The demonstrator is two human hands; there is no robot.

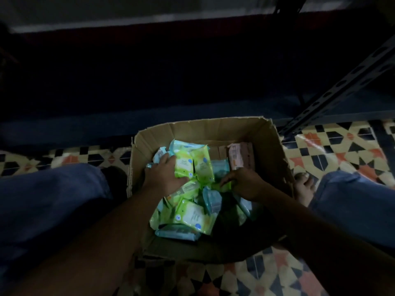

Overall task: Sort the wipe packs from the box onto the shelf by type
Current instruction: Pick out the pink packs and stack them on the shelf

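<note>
Green, blue, pink wipe packs jumbled in cardboard box.

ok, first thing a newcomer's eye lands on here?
The bright lime-green wipe packs heaped with pale blue packs in the open cardboard box at centre, glowing against a very dark scene. The left hand grips a green pack while the right hand reaches into the pile; pink packs sit at the box's far right.

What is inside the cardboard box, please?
The box holds a jumble of green packs, blue packs and pink packs. Lower layers and the bottom are hidden beneath them and both hands.
</note>
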